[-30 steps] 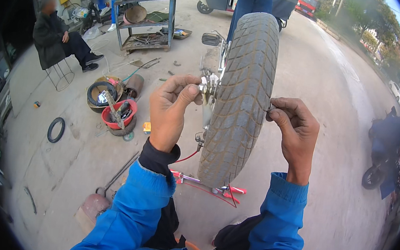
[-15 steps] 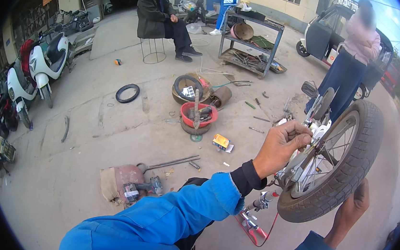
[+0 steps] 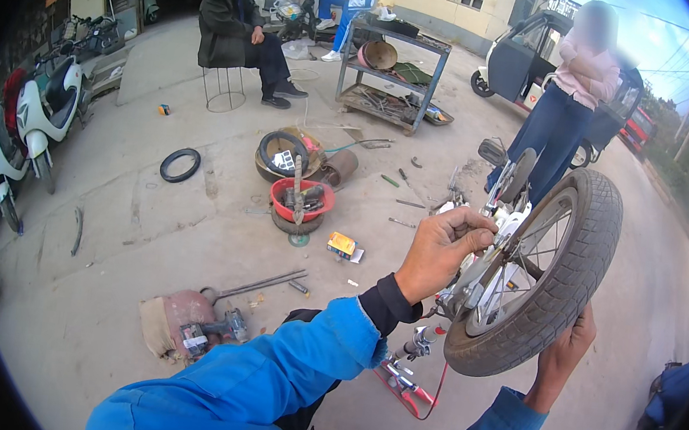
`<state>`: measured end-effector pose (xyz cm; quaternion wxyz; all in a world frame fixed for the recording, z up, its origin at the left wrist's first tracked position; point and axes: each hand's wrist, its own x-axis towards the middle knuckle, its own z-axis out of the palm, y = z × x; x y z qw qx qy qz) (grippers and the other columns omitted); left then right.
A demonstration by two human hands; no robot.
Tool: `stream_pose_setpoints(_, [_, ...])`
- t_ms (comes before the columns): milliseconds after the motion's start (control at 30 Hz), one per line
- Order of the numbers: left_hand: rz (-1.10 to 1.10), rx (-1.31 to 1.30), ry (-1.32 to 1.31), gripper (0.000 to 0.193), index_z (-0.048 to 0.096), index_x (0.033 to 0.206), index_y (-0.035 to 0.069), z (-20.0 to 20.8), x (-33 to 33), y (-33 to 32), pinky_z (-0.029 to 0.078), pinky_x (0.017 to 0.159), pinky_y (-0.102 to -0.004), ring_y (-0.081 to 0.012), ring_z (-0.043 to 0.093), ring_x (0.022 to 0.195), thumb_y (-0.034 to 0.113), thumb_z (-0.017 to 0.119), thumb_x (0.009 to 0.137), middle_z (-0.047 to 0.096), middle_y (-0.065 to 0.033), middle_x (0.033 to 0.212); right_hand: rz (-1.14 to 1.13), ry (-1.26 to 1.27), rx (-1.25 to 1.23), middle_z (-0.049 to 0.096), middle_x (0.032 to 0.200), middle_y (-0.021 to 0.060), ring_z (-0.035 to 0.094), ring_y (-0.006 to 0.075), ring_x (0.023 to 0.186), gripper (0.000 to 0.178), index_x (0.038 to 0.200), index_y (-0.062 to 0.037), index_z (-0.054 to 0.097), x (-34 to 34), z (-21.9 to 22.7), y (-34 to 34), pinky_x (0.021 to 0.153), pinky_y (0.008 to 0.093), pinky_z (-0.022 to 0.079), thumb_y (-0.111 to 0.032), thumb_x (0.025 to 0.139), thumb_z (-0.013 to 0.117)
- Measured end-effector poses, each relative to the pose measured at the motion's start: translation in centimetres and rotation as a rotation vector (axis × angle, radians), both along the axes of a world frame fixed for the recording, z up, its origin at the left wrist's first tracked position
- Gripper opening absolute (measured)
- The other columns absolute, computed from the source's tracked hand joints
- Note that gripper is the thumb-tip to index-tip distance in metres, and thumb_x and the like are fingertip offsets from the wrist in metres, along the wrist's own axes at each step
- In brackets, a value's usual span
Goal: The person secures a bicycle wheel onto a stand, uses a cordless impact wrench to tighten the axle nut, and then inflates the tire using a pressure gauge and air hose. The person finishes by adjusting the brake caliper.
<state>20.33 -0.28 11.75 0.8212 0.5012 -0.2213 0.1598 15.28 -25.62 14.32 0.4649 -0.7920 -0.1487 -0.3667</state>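
Wheel (image 3: 539, 275) with black tyre raised over the concrete ground (image 3: 152, 230), left hand (image 3: 439, 251) pinching parts at its hub, right hand (image 3: 565, 352) cupped under the tyre's lower edge, red stand (image 3: 404, 387) beneath, red basin (image 3: 303, 201) on stacked tyres farther left, seated person (image 3: 238, 31) beyond.

a spoked wheel with a black tyre (image 3: 539, 275) is held up at the right. its hub side is gripped by the left hand (image 3: 440, 252), fingers closed; its far lower tread is cupped by the right hand (image 3: 566, 346). left of the wheel, on the concrete, a red basin (image 3: 302, 201) and a loose black tyre ring (image 3: 179, 165) are seen; beneath it, a red stand (image 3: 404, 384).
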Motion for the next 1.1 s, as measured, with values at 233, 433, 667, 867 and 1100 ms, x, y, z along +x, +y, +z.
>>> stream_pose_setpoints(233, [-0.024, -0.052, 0.044, 0.022, 0.071, 0.119, -0.003, 0.2, -0.3, -0.2, 0.055, 0.082, -0.0268, -0.0083, 0.066, 0.091, 0.014, 0.075, 0.105, 0.075, -0.0047, 0.102, 0.172, 0.126, 0.244, 0.063, 0.081, 0.0016, 0.054, 0.0096, 0.071, 0.026, 0.110, 0.0035, 0.070, -1.0, 1.5, 0.5, 0.065, 0.0255, 0.044, -0.022, 0.110, 0.068])
stream_pose_setpoints(433, [-0.033, -0.011, 0.033, 0.023, 0.071, 0.117, -0.004, 0.1, 0.0, 0.1, 0.054, 0.083, -0.0271, -0.0102, 0.065, 0.088, 0.016, 0.073, 0.106, 0.073, -0.0038, 0.097, 0.189, 0.164, 0.299, 0.069, 0.091, 0.0039, 0.062, 0.0122, 0.079, 0.018, 0.113, 0.0031, 0.071, -1.7, 2.1, 0.7, 0.072, 0.0275, 0.051, -0.009, 0.100, 0.076])
stream_pose_setpoints(667, [0.103, 0.020, 0.041, 0.025, 0.073, 0.115, -0.004, 0.2, -0.4, -0.6, 0.053, 0.086, -0.0281, -0.0120, 0.065, 0.091, 0.019, 0.073, 0.106, 0.074, -0.0047, 0.100, 0.226, 0.171, 0.368, 0.073, 0.114, 0.0073, 0.070, 0.0157, 0.106, 0.025, 0.116, 0.0040, 0.072, -1.5, 1.8, 0.1, 0.093, 0.0293, 0.056, 0.010, 0.092, 0.075])
stream_pose_setpoints(867, [0.083, 0.006, 0.037, 0.027, 0.073, 0.117, -0.005, 0.4, -0.4, -0.9, 0.052, 0.086, -0.0285, -0.0129, 0.064, 0.091, 0.020, 0.074, 0.106, 0.075, -0.0061, 0.100, 0.224, 0.085, 0.303, 0.077, 0.105, 0.0079, 0.070, 0.0147, 0.092, 0.022, 0.115, 0.0052, 0.075, -1.1, 1.3, 0.0, 0.083, 0.0290, 0.058, 0.007, 0.094, 0.075])
stream_pose_setpoints(1100, [0.116, 0.075, -0.022, 0.028, 0.073, 0.119, -0.004, 0.5, -0.9, -0.7, 0.051, 0.085, -0.0269, -0.0124, 0.065, 0.092, 0.021, 0.074, 0.106, 0.074, -0.0059, 0.101, 0.241, 0.135, 0.299, 0.076, 0.099, 0.0072, 0.066, 0.0133, 0.083, 0.020, 0.116, 0.0062, 0.076, -1.2, 1.7, 0.0, 0.073, 0.0292, 0.055, 0.001, 0.097, 0.074])
